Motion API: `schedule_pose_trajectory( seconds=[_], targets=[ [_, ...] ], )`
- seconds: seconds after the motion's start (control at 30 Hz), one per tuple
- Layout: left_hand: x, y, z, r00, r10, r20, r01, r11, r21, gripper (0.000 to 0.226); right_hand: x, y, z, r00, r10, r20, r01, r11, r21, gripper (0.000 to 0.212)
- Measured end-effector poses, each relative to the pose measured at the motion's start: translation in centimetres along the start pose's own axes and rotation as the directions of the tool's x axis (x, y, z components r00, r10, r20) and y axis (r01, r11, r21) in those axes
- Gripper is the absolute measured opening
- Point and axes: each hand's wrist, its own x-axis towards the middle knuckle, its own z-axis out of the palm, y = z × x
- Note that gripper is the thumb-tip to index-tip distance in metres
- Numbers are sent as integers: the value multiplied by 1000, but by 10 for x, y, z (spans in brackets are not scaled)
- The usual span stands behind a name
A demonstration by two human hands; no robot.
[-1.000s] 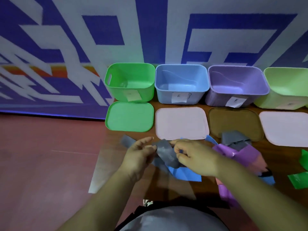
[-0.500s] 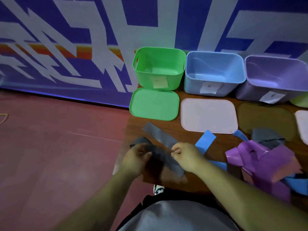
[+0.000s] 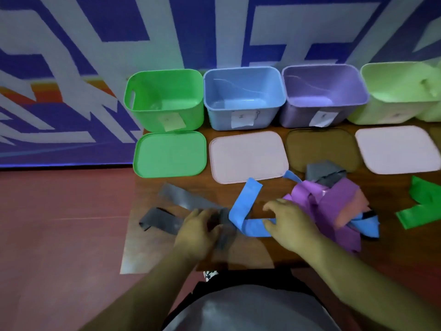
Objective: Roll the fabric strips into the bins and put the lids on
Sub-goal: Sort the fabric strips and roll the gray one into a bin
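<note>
One wide-angle view from a camera worn on the person's head, facing forward and down across a wooden table [image 3: 272, 192]. Both forearms [image 3: 148, 290] enter from the bottom edge, very close to the lens. A row of open bins [image 3: 243, 89] lies farther off, against a patterned wall [image 3: 214, 32]. Red floor [image 3: 59, 235] fills the left.

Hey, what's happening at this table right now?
A person works at a wooden table. The left hand holds a grey fabric strip; the right hand touches a blue fabric strip, grip unclear. The green bin, blue bin, purple bin and pale green bin stand open, their lids lying flat before them. A heap of strips lies to the right.
</note>
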Motion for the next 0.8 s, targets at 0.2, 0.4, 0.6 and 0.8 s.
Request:
schedule_pose_trajectory(
  seconds=[0.2, 0.4, 0.6, 0.8],
  targets=[
    [48, 66, 38, 986, 157, 54, -163, 977, 139, 51, -4, 85, -44, 983, 138, -118, -141, 990, -12, 30],
    [104, 148, 74, 967, 249, 64, -256, 948, 191, 41, 17, 170, -86, 965, 171, -198, -191, 978, -83, 43],
    [154, 222, 107, 952, 300, 55, -304, 921, 245, 51, 31, 221, -103, 970, 207, -130, -215, 975, -48, 53],
    [190, 265, 139, 931, 305, 200, -362, 840, 405, 61, 38, 243, -101, 984, 176, -19, -176, 984, 7, 61]
  ],
)
